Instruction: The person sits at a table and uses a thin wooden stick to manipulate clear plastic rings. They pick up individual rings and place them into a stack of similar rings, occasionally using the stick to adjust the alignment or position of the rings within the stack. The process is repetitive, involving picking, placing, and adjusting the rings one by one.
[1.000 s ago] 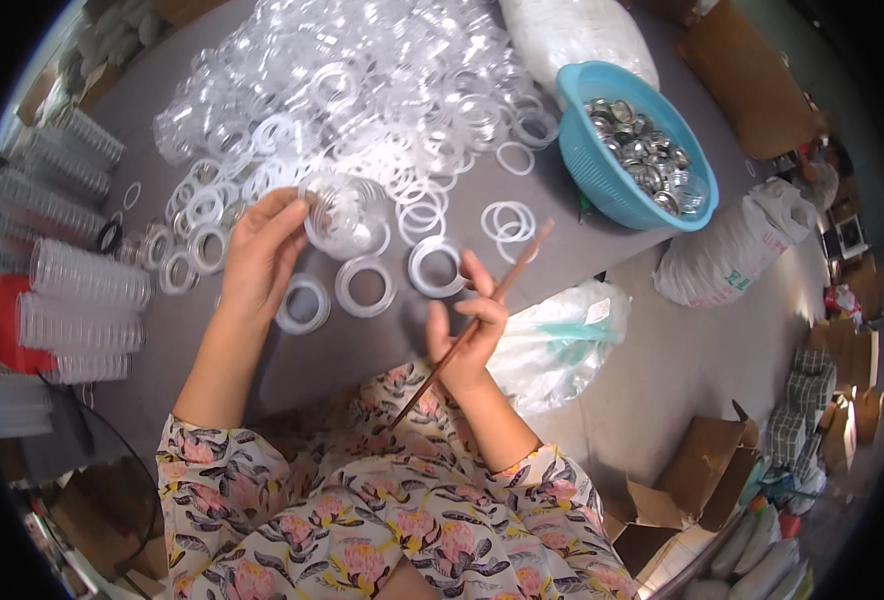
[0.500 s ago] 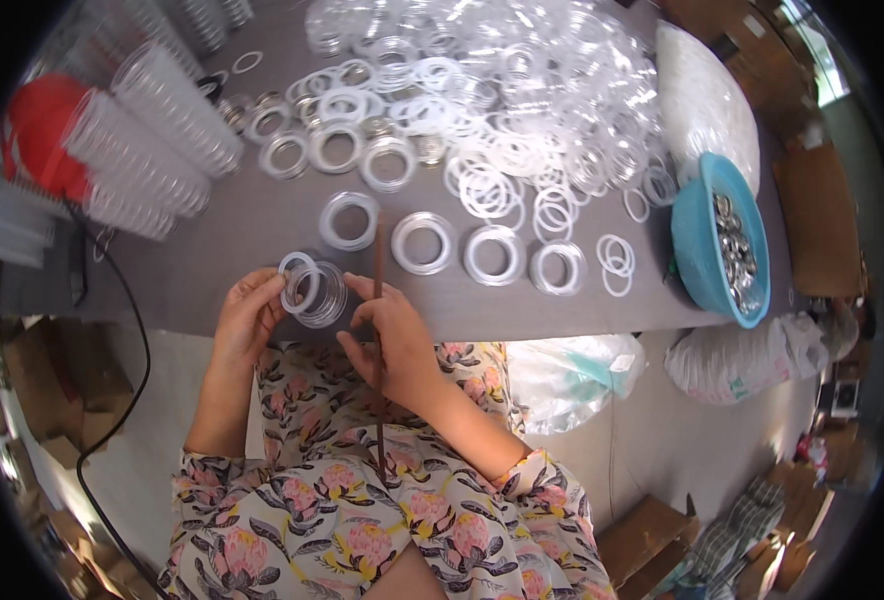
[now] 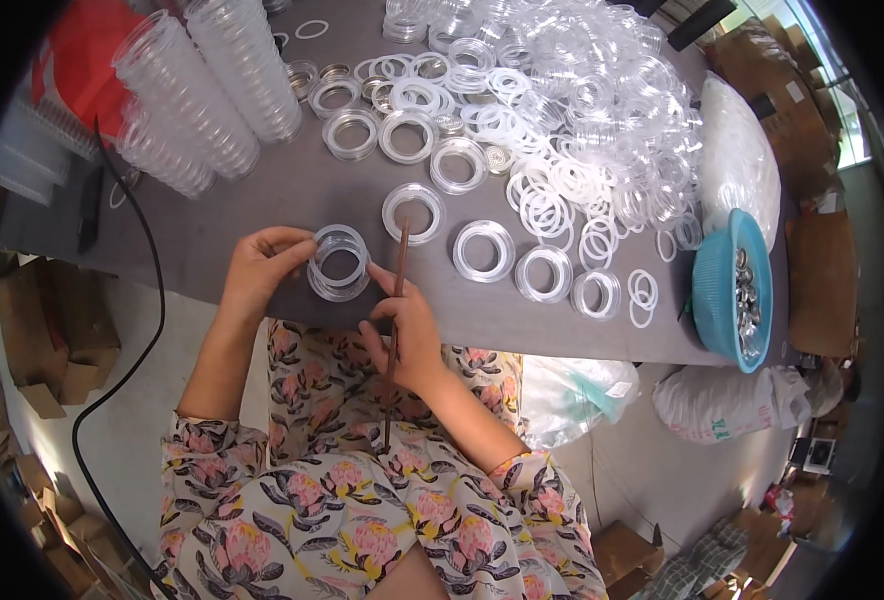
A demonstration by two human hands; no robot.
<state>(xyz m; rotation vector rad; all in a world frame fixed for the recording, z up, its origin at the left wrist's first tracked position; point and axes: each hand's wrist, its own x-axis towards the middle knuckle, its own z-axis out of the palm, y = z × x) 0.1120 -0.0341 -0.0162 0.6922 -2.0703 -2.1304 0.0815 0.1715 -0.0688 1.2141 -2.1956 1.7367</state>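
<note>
My left hand (image 3: pixel 260 268) grips a clear round plastic ring case (image 3: pixel 339 264) at the near edge of the grey table (image 3: pixel 262 210). My right hand (image 3: pixel 407 335) holds a thin brown stick (image 3: pixel 396 320) upright, its tip close to the right of that case. Beyond the stick lie several clear rings (image 3: pixel 414 212) in loose rows, and a large heap of clear rings (image 3: pixel 582 110) fills the far right of the table.
Tall stacks of clear cases (image 3: pixel 202 90) lie at the far left beside a red object (image 3: pixel 72 50). A blue bowl (image 3: pixel 722 290) of metal pieces sits at the right edge. A black cable (image 3: pixel 152 300) hangs off the table. White bags (image 3: pixel 722 400) and cardboard boxes (image 3: pixel 42 340) stand on the floor.
The view swung so the table now sits farther left. My left hand lifted a ring case from the pile and brought it to the table's near edge; my right hand keeps the stick.
</note>
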